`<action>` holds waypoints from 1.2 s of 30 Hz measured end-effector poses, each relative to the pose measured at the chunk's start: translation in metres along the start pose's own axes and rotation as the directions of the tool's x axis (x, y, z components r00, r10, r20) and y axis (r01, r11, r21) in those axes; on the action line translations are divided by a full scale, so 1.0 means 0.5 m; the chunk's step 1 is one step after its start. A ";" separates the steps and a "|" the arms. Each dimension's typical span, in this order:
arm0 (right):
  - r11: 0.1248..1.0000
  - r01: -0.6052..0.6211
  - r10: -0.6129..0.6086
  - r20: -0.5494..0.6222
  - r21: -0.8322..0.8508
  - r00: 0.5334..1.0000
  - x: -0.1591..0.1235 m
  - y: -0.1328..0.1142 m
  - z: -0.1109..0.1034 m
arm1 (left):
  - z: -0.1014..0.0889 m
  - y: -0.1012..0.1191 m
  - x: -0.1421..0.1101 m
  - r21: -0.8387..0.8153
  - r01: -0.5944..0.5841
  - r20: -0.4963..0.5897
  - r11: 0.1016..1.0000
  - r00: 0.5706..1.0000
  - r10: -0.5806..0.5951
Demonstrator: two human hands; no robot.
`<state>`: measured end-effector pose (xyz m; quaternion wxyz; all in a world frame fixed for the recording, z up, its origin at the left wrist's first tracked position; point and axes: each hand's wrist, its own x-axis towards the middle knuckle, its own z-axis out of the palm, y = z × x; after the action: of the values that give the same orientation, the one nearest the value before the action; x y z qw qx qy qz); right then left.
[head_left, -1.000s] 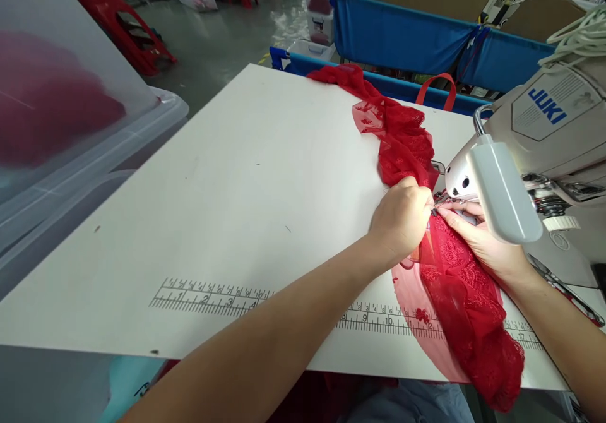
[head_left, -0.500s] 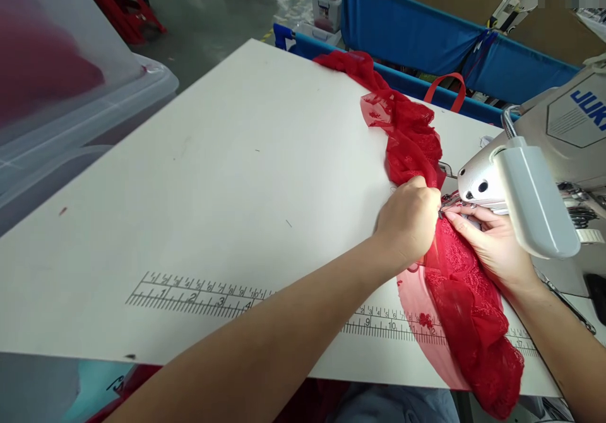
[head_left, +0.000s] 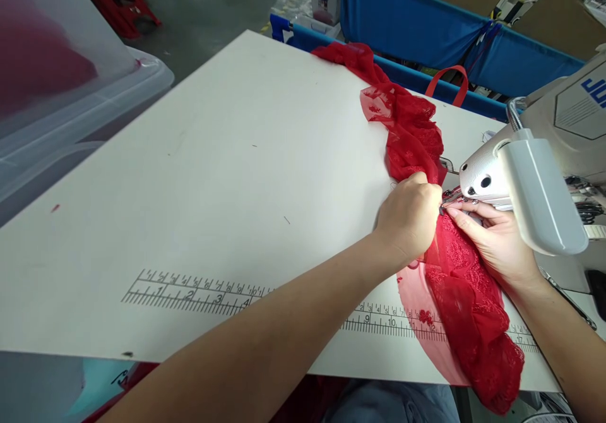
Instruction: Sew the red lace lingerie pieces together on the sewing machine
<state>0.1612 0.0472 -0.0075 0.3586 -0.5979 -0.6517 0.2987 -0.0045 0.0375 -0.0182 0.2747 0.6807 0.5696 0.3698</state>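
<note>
A long strip of red lace fabric (head_left: 461, 297) runs across the white table (head_left: 227, 177) from the far edge, under the sewing machine (head_left: 544, 158), and hangs off the near edge. My left hand (head_left: 409, 221) is curled, its fingers pinching the lace just left of the presser foot (head_left: 449, 199). My right hand (head_left: 492, 240) lies on the lace to the right, fingers pressed together on the cloth at the foot. The needle area is partly hidden by the machine's white lamp head (head_left: 540, 196).
A printed ruler (head_left: 199, 287) runs along the table's near edge. Clear plastic bins (head_left: 71, 107) holding red cloth stand at the left. Blue fabric troughs (head_left: 416, 31) and a red strap (head_left: 447, 79) lie behind the table. Red stools stand on the floor beyond.
The view has tipped down and shifted slightly. Both hands stay at the presser foot on the lace, with only small finger movements.
</note>
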 end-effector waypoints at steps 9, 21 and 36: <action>1.000 -0.013 0.013 0.006 0.003 1.000 0.000 0.000 0.000 | 0.000 -0.002 -0.001 0.098 -0.037 0.030 0.994 0.999 0.034; 1.000 0.017 -0.017 0.013 -0.008 1.000 0.003 -0.008 0.002 | -0.010 0.007 -0.005 0.096 -0.011 0.064 0.995 0.998 0.004; 0.998 0.044 -0.040 0.082 -0.043 0.996 0.010 0.003 -0.007 | -0.012 0.004 -0.005 0.097 -0.014 0.068 0.995 0.998 0.007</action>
<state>0.1649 0.0520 -0.0061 0.3245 -0.5792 -0.6848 0.3005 -0.0081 0.0345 -0.0136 0.2583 0.7084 0.5739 0.3196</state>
